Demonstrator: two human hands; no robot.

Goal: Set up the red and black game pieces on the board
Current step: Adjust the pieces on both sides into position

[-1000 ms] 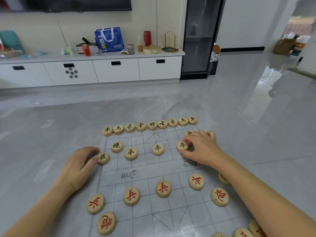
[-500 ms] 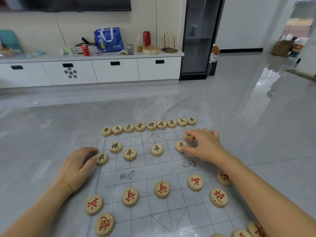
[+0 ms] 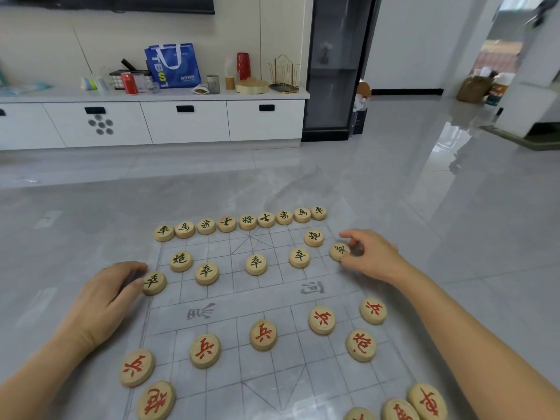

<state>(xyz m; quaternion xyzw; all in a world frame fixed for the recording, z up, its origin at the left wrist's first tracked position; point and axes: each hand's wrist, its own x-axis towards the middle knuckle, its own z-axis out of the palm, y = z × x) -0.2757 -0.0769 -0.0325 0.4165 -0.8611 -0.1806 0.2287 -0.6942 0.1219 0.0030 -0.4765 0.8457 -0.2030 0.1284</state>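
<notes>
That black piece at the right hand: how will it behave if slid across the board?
The piece looks like a stiff wooden disc lying flat, so it likely slides rather than rolls. The board seems a thin sheet and may shift.

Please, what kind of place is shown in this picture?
Most likely a living room in a home: a long white cabinet against the wall holds a blue shopping bag and a red can, and the game board lies on a glossy tiled floor.
</notes>
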